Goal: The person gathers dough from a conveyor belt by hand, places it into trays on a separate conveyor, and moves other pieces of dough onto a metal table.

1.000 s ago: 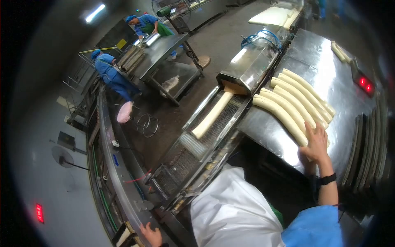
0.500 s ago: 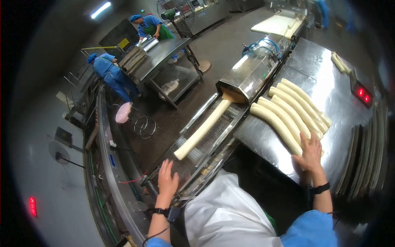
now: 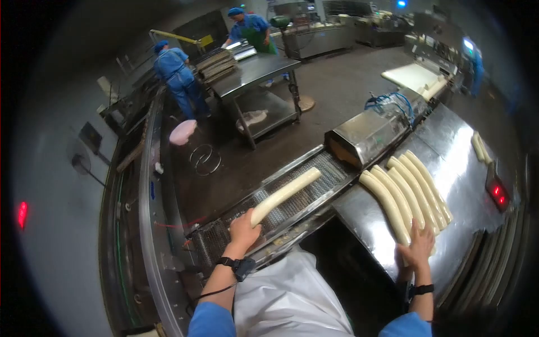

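Observation:
A long pale dough roll [image 3: 287,194] lies along the metal mesh conveyor [image 3: 331,168]. Around its near end, my left hand [image 3: 245,229] is closed. On the steel table [image 3: 449,135] to the right, several more dough rolls [image 3: 387,196] lie side by side, slightly curved. My right hand [image 3: 418,245] rests over the near ends of these rolls, fingers stretched out and apart. Part of the roll ends is hidden under that hand.
A steel machine housing [image 3: 365,135] spans the conveyor. A scale display with red digits [image 3: 497,192] stands by two short dough pieces [image 3: 480,147]. Stacked boards [image 3: 494,269] are at lower right. Two co-workers [image 3: 177,73] stand around a steel table [image 3: 252,78] at the back left.
My left hand has reached forward and closed on the near end of the conveyor's dough roll, which has come clear of the housing. My right hand stays on the rolls. The view has shifted.

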Demonstrator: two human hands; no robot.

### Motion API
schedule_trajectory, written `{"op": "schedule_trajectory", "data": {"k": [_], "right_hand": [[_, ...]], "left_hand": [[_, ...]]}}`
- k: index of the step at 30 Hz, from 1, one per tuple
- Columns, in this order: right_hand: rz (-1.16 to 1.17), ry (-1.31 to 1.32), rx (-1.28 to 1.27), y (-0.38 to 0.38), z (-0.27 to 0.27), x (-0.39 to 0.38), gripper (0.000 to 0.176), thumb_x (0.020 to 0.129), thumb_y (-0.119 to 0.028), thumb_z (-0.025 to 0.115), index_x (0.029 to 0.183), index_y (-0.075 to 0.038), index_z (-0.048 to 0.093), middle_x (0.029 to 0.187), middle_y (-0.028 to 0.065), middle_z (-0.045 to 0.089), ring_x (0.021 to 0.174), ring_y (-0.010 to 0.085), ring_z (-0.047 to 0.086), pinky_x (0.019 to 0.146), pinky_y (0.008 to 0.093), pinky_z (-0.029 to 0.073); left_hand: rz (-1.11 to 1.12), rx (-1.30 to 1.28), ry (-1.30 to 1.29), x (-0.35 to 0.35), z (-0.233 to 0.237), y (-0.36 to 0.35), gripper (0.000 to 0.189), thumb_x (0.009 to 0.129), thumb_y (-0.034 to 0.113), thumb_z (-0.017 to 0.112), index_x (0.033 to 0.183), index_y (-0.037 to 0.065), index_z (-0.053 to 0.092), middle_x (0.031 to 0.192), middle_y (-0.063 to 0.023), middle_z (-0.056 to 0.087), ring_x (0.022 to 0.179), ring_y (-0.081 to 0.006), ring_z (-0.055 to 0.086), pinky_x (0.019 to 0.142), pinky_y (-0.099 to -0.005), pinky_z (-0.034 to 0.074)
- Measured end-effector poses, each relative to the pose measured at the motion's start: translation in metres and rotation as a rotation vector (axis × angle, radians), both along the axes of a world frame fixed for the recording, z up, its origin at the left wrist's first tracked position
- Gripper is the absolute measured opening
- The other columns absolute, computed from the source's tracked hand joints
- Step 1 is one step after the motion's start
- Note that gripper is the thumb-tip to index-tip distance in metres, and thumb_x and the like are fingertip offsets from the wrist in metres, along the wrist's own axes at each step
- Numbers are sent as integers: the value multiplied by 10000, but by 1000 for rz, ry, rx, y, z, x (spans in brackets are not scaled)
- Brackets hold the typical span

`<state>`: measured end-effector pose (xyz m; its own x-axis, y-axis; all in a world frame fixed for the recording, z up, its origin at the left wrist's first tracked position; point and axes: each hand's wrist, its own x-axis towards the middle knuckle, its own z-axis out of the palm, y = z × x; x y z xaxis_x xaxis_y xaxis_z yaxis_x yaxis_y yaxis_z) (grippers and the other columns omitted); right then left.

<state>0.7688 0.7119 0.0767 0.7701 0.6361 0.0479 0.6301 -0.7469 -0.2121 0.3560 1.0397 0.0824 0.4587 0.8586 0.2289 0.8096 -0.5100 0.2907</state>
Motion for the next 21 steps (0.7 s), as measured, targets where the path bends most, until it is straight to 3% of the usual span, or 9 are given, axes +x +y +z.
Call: {"op": "schedule_trajectory", "data": {"k": [7, 12, 21], "right_hand": [[-69, -10, -58, 11, 0, -2, 1060, 610, -420, 819, 1507, -242, 282, 1536, 236, 186, 1407, 414, 214, 1155, 543, 200], [-65, 0, -113, 9, -1, -2, 1063, 620, -447, 803, 1512, -233, 267, 1533, 235, 189, 1401, 414, 232, 1152, 541, 218], [-61, -56, -111, 8, -10, -5, 1077, 630, -479, 783, 1523, -221, 238, 1509, 262, 234, 1391, 430, 251, 1135, 550, 238]], "left_hand": [[-25, -138, -144, -24, -6, -31, 495, 763, 217, 700, 1187, 77, 485, 1015, -200, 653, 913, -396, 631, 841, -462, 487], [-10, -95, -195, -73, 1, -49, 443, 778, 259, 711, 1160, 98, 555, 1032, -167, 653, 951, -368, 626, 841, -453, 490], [177, -5, -205, -151, -16, -65, 442, 700, 307, 800, 1070, 108, 661, 1008, -113, 643, 987, -327, 596, 856, -428, 473]]}}
